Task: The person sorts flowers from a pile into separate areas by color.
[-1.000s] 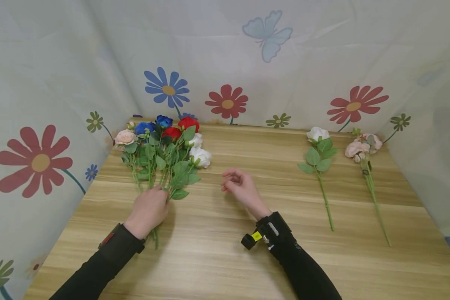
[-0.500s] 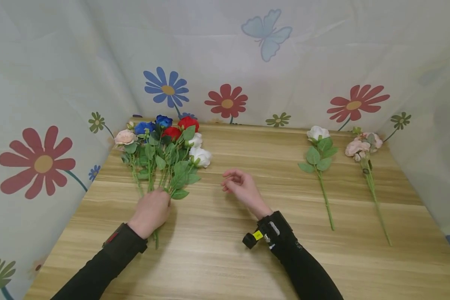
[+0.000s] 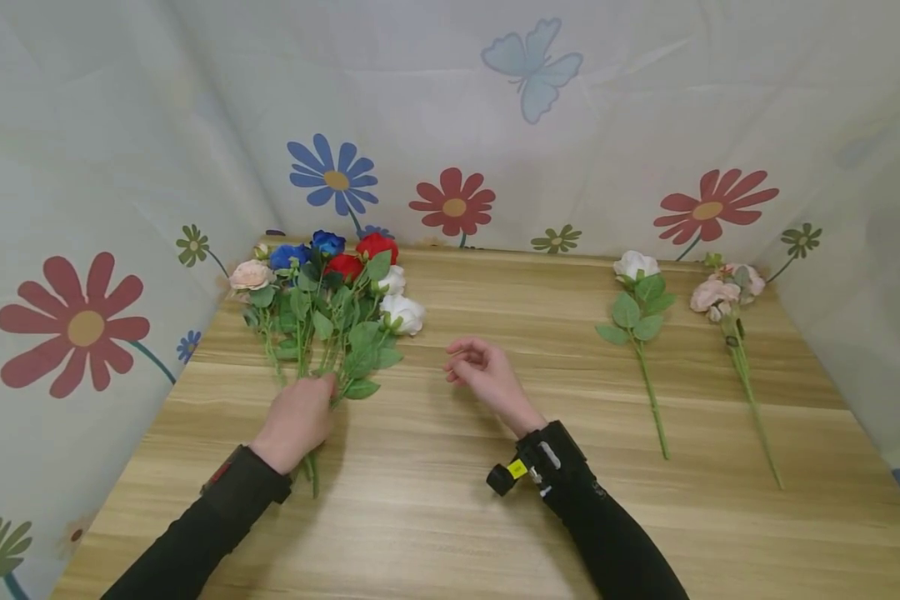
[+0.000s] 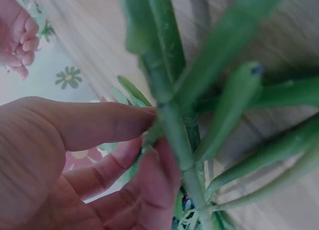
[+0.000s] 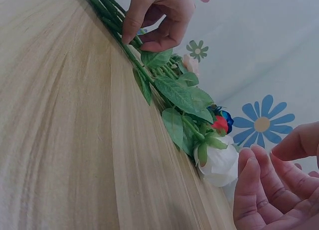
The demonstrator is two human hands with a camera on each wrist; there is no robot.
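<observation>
On the left of the table lies a bunch of artificial flowers: a pale pink rose (image 3: 251, 274), blue roses (image 3: 288, 256), red roses (image 3: 377, 247) and white roses (image 3: 402, 314) with green leaves. My left hand (image 3: 297, 421) is over their lower stems. In the left wrist view its thumb and fingers pinch a green stem (image 4: 172, 125) among several others. My right hand (image 3: 487, 377) hovers beside the bunch, right of the white roses, with fingers loosely bent and nothing in them. The right wrist view shows its fingertips near a white rose (image 5: 219, 165).
Farther right on the wooden table (image 3: 450, 517) lie a single white rose (image 3: 636, 267) with a long stem and a pink flower spray (image 3: 720, 296). A flower-printed cloth (image 3: 420, 100) rises behind the table and at both sides.
My left hand has shifted slightly among the stems, and the leaves on the bunch's right side moved a little. The right hand and the flowers at the right stay put.
</observation>
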